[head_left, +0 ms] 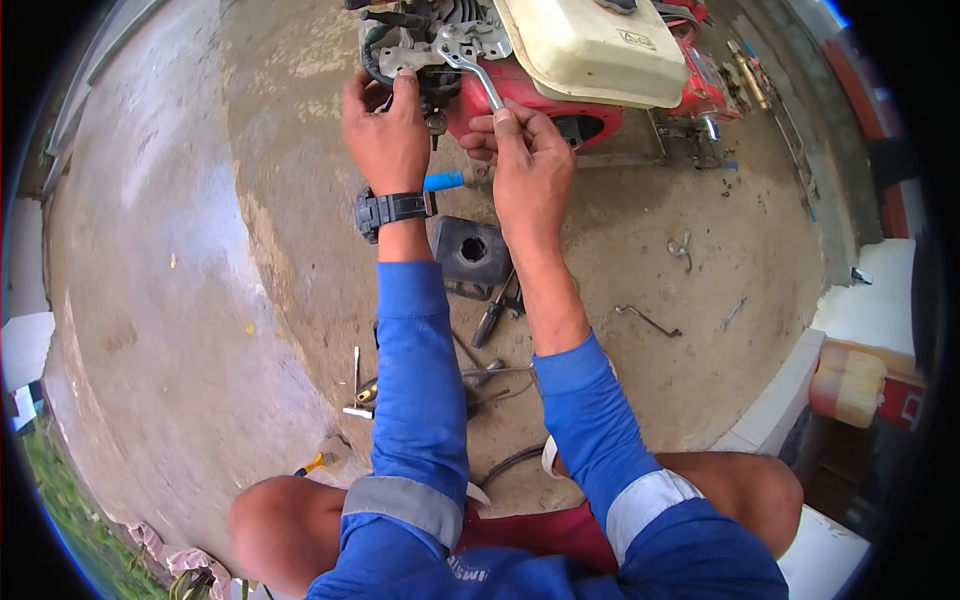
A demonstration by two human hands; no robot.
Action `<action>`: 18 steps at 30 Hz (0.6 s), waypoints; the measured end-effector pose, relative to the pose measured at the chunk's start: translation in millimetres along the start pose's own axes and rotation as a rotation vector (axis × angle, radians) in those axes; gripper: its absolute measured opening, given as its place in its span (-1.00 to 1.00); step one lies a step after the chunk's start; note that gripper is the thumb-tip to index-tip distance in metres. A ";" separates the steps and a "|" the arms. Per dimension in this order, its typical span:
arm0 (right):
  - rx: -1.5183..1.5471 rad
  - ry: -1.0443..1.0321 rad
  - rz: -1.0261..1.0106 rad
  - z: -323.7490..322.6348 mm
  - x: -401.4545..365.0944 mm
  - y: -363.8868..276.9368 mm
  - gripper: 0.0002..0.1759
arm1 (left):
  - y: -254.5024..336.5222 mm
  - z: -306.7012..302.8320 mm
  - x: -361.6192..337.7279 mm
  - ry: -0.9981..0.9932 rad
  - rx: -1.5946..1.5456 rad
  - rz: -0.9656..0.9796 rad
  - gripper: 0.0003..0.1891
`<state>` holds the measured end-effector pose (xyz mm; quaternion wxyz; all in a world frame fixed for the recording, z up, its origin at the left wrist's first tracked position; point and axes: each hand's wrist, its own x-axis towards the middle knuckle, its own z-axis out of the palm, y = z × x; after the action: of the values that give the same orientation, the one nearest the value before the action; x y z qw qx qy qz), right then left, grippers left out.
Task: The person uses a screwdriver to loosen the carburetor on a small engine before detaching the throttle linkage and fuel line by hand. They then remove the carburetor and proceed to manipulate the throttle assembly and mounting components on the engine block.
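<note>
Wrench [481, 80], bent steel, in right hand [530, 170].

Floor [200, 250] is bare concrete, rough and matt, blotchy with darker stains. The wrench [478, 72] in the right hand [530, 170] is plain bright metal, smooth with a bit of shine. Engine housing [520, 95] is red painted metal, fairly glossy, and the tank [590, 45] on top is cream paint, smooth but grubby. The cover [470, 252] lying on the floor looks like matt black plastic. Watch [392, 210] strap is black, matt, rubbery looking. Sleeves [420, 380] are blue woven cloth with a paler grey band, and the spanner [648, 320] lying loose is dull grey metal
</note>
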<state>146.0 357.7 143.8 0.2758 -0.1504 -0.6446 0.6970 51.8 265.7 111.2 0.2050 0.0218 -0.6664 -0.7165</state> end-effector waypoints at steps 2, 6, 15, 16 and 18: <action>0.011 0.021 0.008 2.0 -3.5 0.5 -0.75 | 0.5 -1.5 -1.3 -0.014 -0.040 -0.023 -0.64; 0.021 0.037 -0.004 3.9 -3.3 1.4 -0.74 | 6.7 -7.6 -2.6 -0.073 -0.162 -0.101 -0.73; -0.016 -0.017 0.009 -5.6 3.3 1.4 -0.75 | 13.0 -13.2 3.2 -0.057 -0.264 -0.237 -0.71; -0.083 -0.030 0.018 -8.4 4.1 -0.9 -0.76 | 14.5 -14.5 5.6 -0.068 -0.234 -0.251 -0.71; -0.356 -0.055 -0.064 -20.9 8.5 -10.2 -0.78 | 14.8 -14.9 9.1 -0.090 -0.249 -0.266 -0.71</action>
<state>153.0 379.8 152.5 0.2492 -0.1573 -0.7696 0.5664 52.0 248.2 126.0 0.0798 0.0521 -0.5724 -0.8144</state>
